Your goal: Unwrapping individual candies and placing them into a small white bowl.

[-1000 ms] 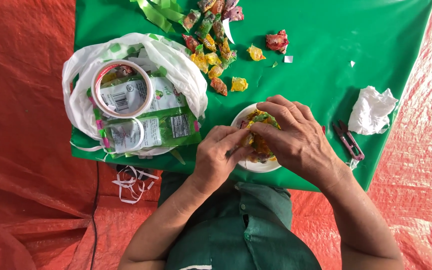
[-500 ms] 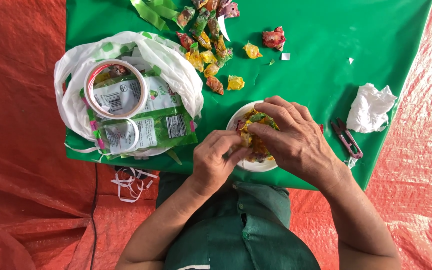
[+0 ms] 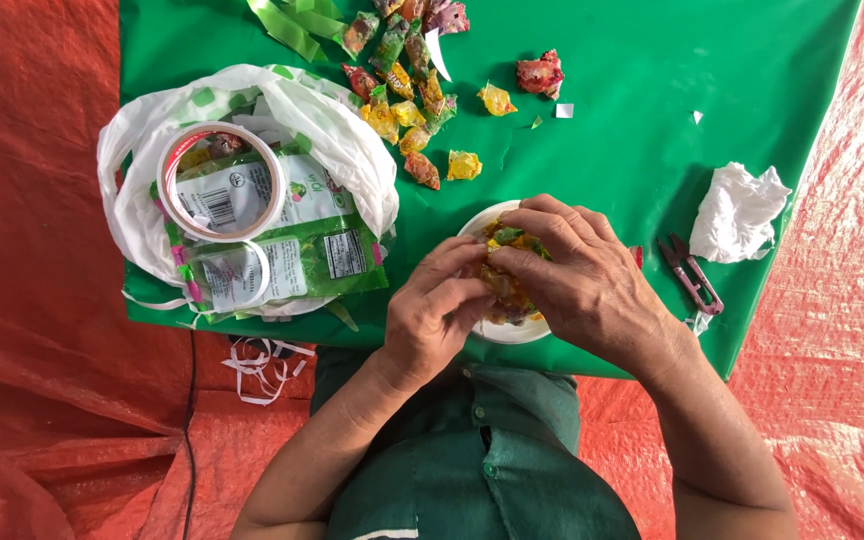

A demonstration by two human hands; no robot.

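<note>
Both hands meet over a small white plate (image 3: 512, 330) at the near edge of the green desk (image 3: 652, 120), just in front of the person's body. The left hand (image 3: 437, 315) comes in from the left and the right hand (image 3: 577, 280) from the right, and between them sits a clump of colourful candy wrappers (image 3: 505, 285), yellow, orange and green, resting on the plate. The left fingers (image 3: 462, 290) are curled and pinched on the left side of the clump; the right fingers (image 3: 532, 235) arch over its top and far side and press on it, so each hand has a closed grip on the same bundle. The clump lies directly between the two sets of fingertips, touching both, with no clear long axis that can be made out because the hands hide most of it; neither hand is nearer than the other. Loose candies (image 3: 422, 95) lie scattered well apart toward the far side of the desk, a white plastic bag (image 3: 142, 150) with a tape roll (image 3: 217, 180) and green packets sits to the left, and small red snips (image 3: 690, 275) and a crumpled tissue (image 3: 737, 212) lie to the right. Against the earlier view, the hands stay in nearly the same place over the plate, and the left fingers have tightened slightly on the clump.
</note>
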